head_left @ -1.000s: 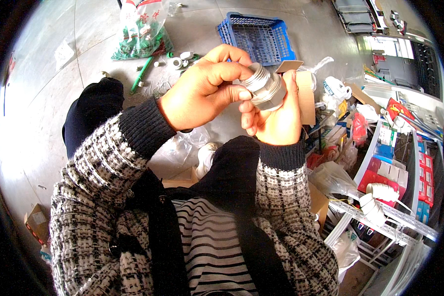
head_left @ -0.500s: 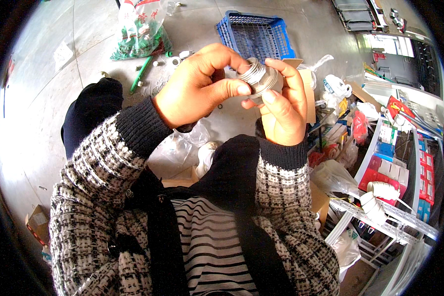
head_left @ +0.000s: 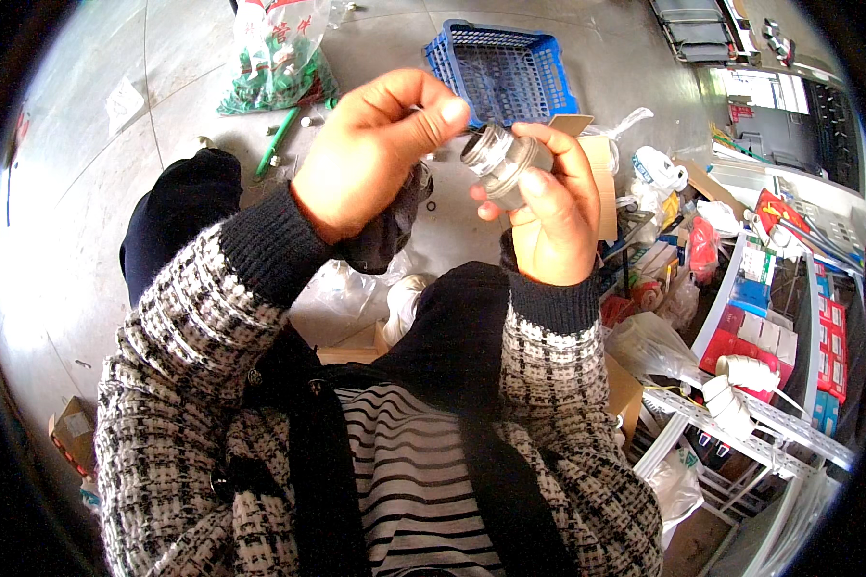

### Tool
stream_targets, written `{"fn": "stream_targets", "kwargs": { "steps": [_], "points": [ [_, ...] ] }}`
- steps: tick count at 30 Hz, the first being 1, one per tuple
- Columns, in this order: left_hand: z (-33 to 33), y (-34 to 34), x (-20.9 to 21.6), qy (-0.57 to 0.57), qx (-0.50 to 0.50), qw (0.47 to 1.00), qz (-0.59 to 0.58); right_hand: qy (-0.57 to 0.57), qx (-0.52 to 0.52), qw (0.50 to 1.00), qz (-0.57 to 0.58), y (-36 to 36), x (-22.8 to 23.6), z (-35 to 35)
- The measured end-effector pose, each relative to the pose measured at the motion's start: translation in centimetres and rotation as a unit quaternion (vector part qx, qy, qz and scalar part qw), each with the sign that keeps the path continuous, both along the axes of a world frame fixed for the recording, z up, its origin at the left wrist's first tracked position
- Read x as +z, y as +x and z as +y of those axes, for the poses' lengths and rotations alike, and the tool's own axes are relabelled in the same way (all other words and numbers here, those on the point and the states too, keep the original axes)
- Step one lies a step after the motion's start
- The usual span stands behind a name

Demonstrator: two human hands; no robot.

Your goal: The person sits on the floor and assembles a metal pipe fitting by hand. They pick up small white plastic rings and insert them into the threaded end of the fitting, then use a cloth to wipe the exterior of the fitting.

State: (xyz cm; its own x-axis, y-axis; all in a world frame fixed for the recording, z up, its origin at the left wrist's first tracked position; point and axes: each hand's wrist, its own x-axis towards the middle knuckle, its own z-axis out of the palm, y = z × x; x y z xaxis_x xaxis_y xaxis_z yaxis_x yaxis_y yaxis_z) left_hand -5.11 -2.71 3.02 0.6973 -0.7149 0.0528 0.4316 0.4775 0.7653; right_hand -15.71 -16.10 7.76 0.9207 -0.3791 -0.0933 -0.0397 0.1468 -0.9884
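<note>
My right hand (head_left: 553, 207) holds a silvery threaded pipe fitting (head_left: 506, 165) between thumb and fingers. The fitting is tilted, its narrower open end facing up and left. Close to that end is my left hand (head_left: 380, 144), with thumb and forefinger pressed together; its other fingers are hidden. A small dark bit shows between the pinch and the fitting's rim, too small to name. Below the left hand hangs a dark grey cloth-like thing (head_left: 392, 226); whether the hidden fingers grip it does not show.
Beyond my hands lie a blue plastic crate (head_left: 498, 67), a clear bag of green fittings (head_left: 274, 72) and a green pipe (head_left: 277, 142). An open cardboard box (head_left: 601, 178) stands at right, beside a metal shelf (head_left: 765, 423) with boxes and cable rolls.
My left hand has let go of the fitting's threaded end and drawn slightly up and left. The fitting has tipped so its opening shows. More of the dark cloth-like thing is visible.
</note>
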Motion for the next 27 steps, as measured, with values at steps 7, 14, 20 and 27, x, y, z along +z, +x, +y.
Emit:
{"fn": "stream_targets", "kwargs": {
  "steps": [7,14,20,27],
  "points": [
    [0.3,0.8,-0.2,0.068,0.038,0.993,-0.089,0.058,-0.021,0.998,-0.001,-0.1,-0.1,-0.3],
    [0.0,0.3,-0.7,0.078,-0.038,0.993,-0.082,0.1,-0.013,0.995,0.019,-0.2,-0.1,-0.3],
    [0.0,0.4,-0.8,0.109,-0.039,0.976,-0.187,0.106,-0.008,0.993,0.042,-0.2,0.2,0.1],
    [-0.4,0.4,-1.0,0.05,0.069,0.965,-0.248,0.117,0.006,0.992,0.051,-0.4,0.0,0.0]
  ]
}}
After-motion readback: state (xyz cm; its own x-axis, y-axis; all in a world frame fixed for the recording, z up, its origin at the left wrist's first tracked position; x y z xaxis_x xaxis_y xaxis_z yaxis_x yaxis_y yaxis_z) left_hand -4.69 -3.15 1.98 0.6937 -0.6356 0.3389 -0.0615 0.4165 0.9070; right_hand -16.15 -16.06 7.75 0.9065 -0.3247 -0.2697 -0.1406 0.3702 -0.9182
